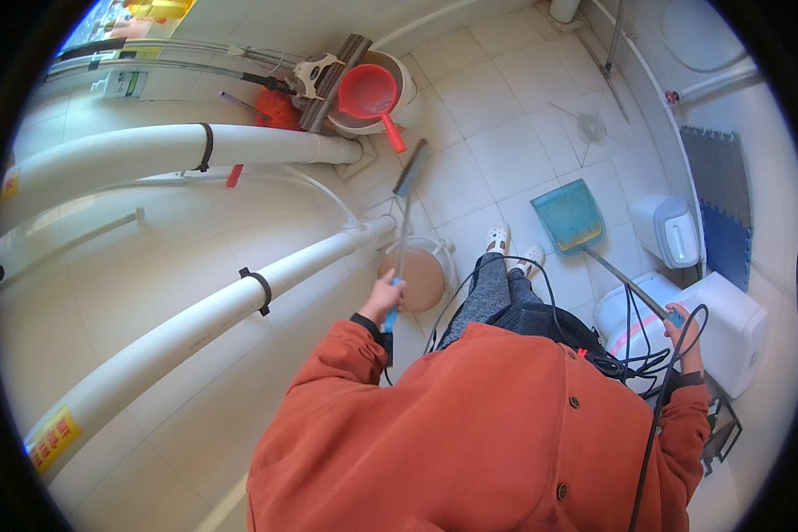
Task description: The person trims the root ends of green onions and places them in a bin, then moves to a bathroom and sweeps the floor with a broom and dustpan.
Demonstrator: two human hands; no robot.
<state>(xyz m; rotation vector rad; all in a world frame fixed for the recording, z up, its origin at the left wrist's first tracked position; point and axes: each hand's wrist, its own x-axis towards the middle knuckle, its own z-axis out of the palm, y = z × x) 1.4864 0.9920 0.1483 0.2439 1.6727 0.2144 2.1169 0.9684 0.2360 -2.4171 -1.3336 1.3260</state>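
Observation:
My left hand (382,300) is closed around the blue grip of a broom (405,229). The broom's narrow dark bristle head (410,167) points away from me, over the tiles beside the white pipes; whether it touches the floor I cannot tell. On the other side, my right hand (686,338) grips the top of a long dustpan handle (622,279). Its teal dustpan (568,211) rests on the floor ahead of my feet, with a yellowish worn strip along its rear edge.
A white bucket (409,100) bears a red plastic dipper (369,91) and a sponge mop head (336,80). White pipes (199,326) run along the left. A toilet (711,326) and a white bin (665,229) stand right. Black cables (662,425) hang by my right arm.

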